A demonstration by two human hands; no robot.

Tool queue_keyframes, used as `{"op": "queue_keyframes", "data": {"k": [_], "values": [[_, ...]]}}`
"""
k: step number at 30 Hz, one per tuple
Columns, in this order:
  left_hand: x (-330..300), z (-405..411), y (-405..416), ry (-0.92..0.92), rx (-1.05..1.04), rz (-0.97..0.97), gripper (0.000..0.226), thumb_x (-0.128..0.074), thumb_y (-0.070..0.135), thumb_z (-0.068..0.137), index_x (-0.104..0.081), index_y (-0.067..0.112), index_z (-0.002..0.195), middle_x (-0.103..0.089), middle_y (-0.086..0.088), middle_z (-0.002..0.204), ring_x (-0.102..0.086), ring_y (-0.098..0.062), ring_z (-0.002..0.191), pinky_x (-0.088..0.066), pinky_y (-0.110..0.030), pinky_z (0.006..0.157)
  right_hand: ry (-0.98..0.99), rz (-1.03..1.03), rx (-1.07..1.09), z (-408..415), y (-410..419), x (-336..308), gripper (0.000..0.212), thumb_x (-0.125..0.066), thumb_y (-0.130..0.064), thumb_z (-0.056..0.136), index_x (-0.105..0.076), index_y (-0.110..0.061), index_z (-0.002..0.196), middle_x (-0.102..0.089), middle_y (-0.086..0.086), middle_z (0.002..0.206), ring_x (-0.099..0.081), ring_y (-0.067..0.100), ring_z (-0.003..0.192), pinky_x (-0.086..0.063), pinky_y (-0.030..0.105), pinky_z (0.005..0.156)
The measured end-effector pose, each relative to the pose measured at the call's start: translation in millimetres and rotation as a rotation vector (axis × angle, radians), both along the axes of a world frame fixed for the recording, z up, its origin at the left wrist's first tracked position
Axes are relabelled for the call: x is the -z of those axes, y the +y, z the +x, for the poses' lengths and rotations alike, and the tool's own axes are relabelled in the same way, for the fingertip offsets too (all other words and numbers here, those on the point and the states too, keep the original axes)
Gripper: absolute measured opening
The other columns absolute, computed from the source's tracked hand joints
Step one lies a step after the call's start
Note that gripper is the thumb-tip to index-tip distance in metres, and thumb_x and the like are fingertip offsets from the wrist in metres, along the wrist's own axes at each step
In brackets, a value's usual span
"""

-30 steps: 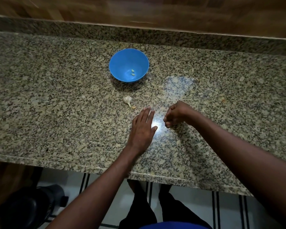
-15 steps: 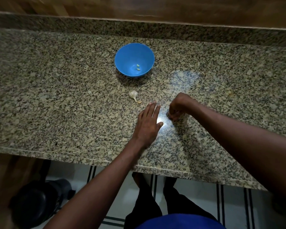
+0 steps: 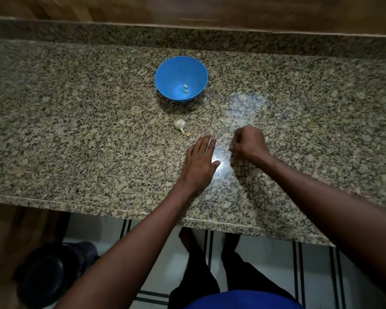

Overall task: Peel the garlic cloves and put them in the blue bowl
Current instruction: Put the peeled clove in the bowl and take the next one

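Beside the flat left hand [image 3: 200,162], the right hand [image 3: 249,142] has lifted slightly.

So the bowl [image 3: 181,78] sits toward the back of the bench [image 3: 76,152], roughly in the middle, with two peeled cloves [image 3: 186,88] inside it, one right behind the other. In front of the bowl is the garlic bulb [image 3: 179,124], and a loose clove [image 3: 188,134] lies just beside it on its near right. The left hand [image 3: 200,165] rests flat on the bench, just in front and right of that clove. The right hand [image 3: 249,143] is near it, further right, the two apart.
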State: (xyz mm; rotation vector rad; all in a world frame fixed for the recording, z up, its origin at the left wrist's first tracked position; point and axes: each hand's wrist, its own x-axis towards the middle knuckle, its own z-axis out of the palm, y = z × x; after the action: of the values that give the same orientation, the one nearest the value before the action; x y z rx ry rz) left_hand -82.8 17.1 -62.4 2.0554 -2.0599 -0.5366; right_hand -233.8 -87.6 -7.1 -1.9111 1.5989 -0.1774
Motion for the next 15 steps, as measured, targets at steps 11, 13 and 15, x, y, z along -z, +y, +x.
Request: {"op": "queue_keyframes", "data": {"k": [11,13,15], "values": [[0.2,-0.4,-0.2,-0.015,0.003,-0.020,0.071,-0.046,0.040,0.107,-0.015,0.013,0.164,-0.009,-0.007,0.172,-0.008,-0.024,0.157,-0.011,-0.042,0.125,-0.002,0.457,0.077,-3.5,-44.2,-7.3,0.021,-0.089,-0.006,0.068,-0.074,-0.002,0.081,-0.075,0.013,0.085,-0.075,0.027,0.082,-0.063,0.038,0.076],[0.4,-0.3,0.0,-0.014,0.005,-0.027,0.071,-0.046,0.040,0.107,-0.014,0.013,0.164,-0.009,-0.007,0.172,-0.007,-0.024,0.157,-0.010,-0.041,0.125,0.029,0.497,0.105,3.2,-48.0,-4.7,0.029,-0.090,-0.008,0.068,-0.075,0.000,0.091,-0.076,0.014,0.090,-0.076,0.028,0.084,-0.063,0.035,0.070],[0.8,-0.9,0.8,-0.002,-0.001,-0.028,0.071,-0.046,0.040,0.107,-0.013,0.014,0.165,-0.007,-0.006,0.173,-0.006,-0.023,0.158,-0.009,-0.041,0.125,0.068,0.471,0.133,9.8,-45.0,-8.4,0.031,-0.088,-0.010,0.072,-0.073,0.000,0.097,-0.074,0.012,0.095,-0.074,0.025,0.083,-0.053,0.024,0.054]]}}
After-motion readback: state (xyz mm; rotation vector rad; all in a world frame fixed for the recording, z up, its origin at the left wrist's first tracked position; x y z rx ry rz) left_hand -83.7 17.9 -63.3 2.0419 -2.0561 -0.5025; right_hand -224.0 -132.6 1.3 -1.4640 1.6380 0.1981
